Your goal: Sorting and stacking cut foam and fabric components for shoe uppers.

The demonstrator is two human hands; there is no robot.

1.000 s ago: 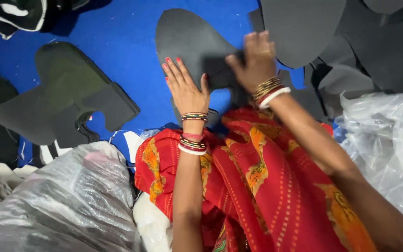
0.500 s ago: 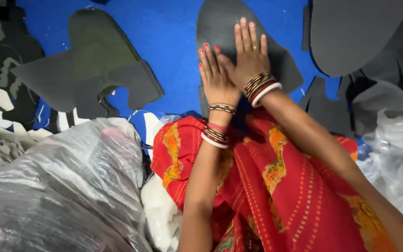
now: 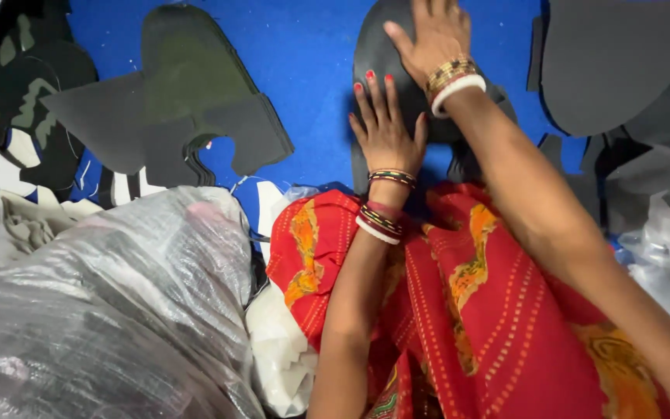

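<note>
Pressing flat with spread fingers, the left hand [image 3: 385, 128] and right hand [image 3: 432, 35] rest on a dark grey shoe-shaped foam cutout [image 3: 385, 46] at the blue floor mat's [image 3: 304, 62] far edge. A clear plastic sack [image 3: 102, 310] lies near-left, contents unclear.

matt grey foam cutout [image 3: 397, 93], glossy crinkled plastic bag [image 3: 110, 310], red patterned cloth [image 3: 490, 310]

Both hands flat, fingers outstretched: left [image 3: 385, 128] nearer, right [image 3: 432, 35] farther, arms extended.
</note>
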